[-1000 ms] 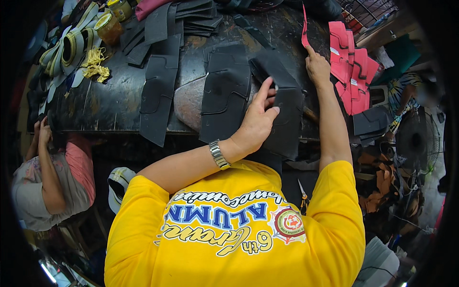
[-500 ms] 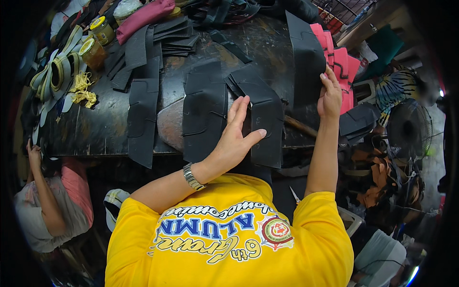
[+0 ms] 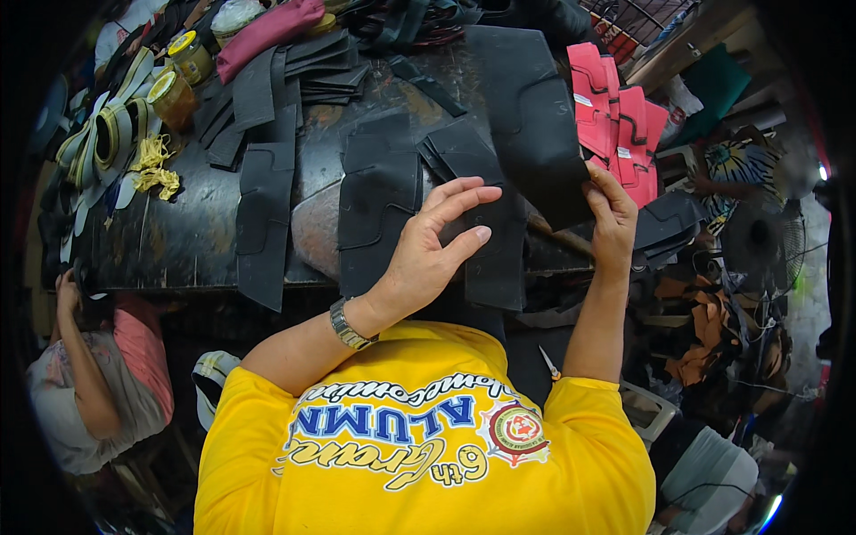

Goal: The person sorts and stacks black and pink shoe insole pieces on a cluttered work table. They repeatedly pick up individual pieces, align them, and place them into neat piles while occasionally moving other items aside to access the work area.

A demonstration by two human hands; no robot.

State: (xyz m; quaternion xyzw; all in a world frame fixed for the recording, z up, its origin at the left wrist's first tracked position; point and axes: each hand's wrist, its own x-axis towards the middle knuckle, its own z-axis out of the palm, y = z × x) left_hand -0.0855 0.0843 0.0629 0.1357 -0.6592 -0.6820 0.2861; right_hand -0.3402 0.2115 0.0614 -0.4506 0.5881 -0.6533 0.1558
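Pinched by its near right corner, a large black sheet piece with a cut line across it hangs tilted from my right hand. My left hand holds nothing; its fingers are apart, and it is over the gap between two black pieces. To its left lies a black piece with a curved line marked on it. To its right a similar black piece lies partly under the held sheet. Farther left, a narrower black piece overhangs the table's near edge.
Pink pieces are stacked at the table's right. Dark strips, yellow-lidded jars and yellow cord sit at the back left. Another person's arm is at the far left. Scissors lie by my right elbow.
My right hand has brought the black sheet leftward over the neighbouring piece, uncovering more of the pink stack. My left hand has lifted slightly and shifted left, fingers spreading.
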